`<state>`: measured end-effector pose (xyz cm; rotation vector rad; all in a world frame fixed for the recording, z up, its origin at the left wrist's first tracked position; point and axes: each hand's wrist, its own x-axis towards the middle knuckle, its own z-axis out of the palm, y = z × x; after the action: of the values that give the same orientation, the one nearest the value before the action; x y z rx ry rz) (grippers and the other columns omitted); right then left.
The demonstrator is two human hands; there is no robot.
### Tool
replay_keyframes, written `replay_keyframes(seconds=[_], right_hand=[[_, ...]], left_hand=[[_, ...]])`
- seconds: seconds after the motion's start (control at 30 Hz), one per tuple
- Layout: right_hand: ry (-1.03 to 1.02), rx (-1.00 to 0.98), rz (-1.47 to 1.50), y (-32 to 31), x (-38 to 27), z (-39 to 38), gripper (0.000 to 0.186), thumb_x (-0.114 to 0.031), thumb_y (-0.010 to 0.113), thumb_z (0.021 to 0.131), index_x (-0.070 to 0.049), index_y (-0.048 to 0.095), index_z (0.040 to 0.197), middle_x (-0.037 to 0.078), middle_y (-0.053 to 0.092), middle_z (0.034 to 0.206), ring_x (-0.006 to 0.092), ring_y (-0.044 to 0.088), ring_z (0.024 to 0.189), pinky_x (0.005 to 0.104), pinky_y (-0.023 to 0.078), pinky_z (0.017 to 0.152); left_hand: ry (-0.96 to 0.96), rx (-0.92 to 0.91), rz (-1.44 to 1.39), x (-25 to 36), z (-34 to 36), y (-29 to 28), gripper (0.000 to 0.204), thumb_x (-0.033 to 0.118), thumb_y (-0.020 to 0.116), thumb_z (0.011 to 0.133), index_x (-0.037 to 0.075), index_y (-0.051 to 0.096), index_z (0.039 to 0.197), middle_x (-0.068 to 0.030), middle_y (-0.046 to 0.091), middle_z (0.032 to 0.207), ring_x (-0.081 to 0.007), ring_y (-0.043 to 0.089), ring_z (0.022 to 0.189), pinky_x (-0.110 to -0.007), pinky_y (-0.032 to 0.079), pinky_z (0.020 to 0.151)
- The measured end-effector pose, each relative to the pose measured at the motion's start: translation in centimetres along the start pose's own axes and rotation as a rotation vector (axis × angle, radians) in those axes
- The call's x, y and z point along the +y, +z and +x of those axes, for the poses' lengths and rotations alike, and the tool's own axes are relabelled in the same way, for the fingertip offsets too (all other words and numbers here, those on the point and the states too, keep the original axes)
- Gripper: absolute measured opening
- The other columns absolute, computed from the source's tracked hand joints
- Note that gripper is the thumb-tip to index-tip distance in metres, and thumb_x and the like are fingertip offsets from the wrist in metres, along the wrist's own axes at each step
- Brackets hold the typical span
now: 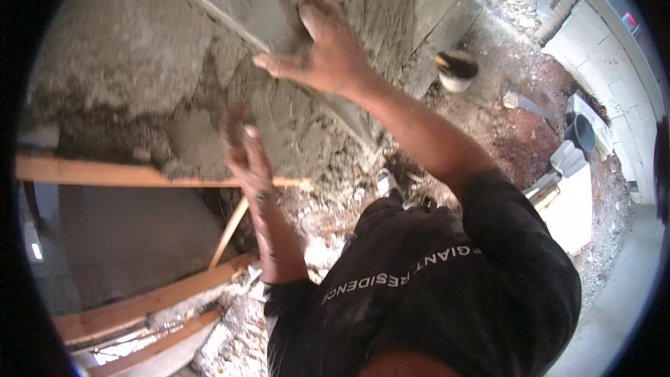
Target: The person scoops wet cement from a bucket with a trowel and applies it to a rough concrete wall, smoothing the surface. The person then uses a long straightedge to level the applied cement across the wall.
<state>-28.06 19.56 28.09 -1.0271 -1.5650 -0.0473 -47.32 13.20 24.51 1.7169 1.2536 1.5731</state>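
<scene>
A long, straight-edged grey piece (202, 10), which looks like a slab or board, runs slantwise through rough grey mortar (237, 108). My right hand (326, 52) is over its edge, thumb and fingers spread apart; I cannot tell whether the palm presses on it. Nearer to me and to the left, my left hand (246, 153) hovers over or touches the mortar. Its fingers are smeared by motion, but the thumb stands apart from them and nothing shows in the grasp. Wet-looking grey stains cover the left hand and wrist.
A wooden beam (118, 171) borders an opening at the left, with a slanting strut (229, 234) below. On the reddish ground at the right stand a dark-and-white bucket (457, 73) and a dark bucket (581, 132). A pale block wall (600, 56) rises behind them.
</scene>
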Motion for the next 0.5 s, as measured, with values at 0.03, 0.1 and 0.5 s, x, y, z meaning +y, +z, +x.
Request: replay_keyframes(seconds=[0.03, 0.1, 0.5], right_hand=[[0.021, -0.035, -0.008, -0.4, 0.7, 0.7, 0.077, -0.062, 0.067, 0.061, 0.007, 0.053, 0.092, 0.024, 0.051, 0.095, 0.0368, 0.054, 0.092, 0.0449, 0.046, 0.077], [0.016, -0.033, -0.062, -1.8, 2.4, 1.9, 0.065, -0.053, 0.072, 0.063, 0.005, 0.053, 0.084, 0.015, 0.047, 0.082, 0.0267, 0.053, 0.077, 0.0388, 0.045, 0.061], [0.151, -0.273, 0.04, -6.1, 12.7, 6.5, 0.074, -0.064, 0.064, 0.062, 0.006, 0.054, 0.085, 0.021, 0.05, 0.086, 0.0323, 0.053, 0.083, 0.0437, 0.045, 0.071]], left_hand=[[-0.093, -0.016, -0.061, -2.0, -0.6, 1.1, 0.065, 0.044, 0.055, 0.083, -0.004, 0.038, 0.124, -0.0194, 0.043, 0.125, -0.0274, 0.038, 0.119, -0.044, 0.027, 0.1], [-0.12, -0.129, -0.043, -4.0, -1.0, 4.7, 0.07, 0.041, 0.06, 0.08, -0.005, 0.035, 0.126, -0.0216, 0.04, 0.126, -0.0294, 0.036, 0.119, -0.043, 0.026, 0.101], [0.321, -0.043, 0.157, -3.6, 5.8, 20.7, 0.074, 0.026, 0.063, 0.081, -0.004, 0.02, 0.133, -0.0223, 0.032, 0.133, -0.0307, 0.034, 0.121, -0.042, 0.025, 0.102]])
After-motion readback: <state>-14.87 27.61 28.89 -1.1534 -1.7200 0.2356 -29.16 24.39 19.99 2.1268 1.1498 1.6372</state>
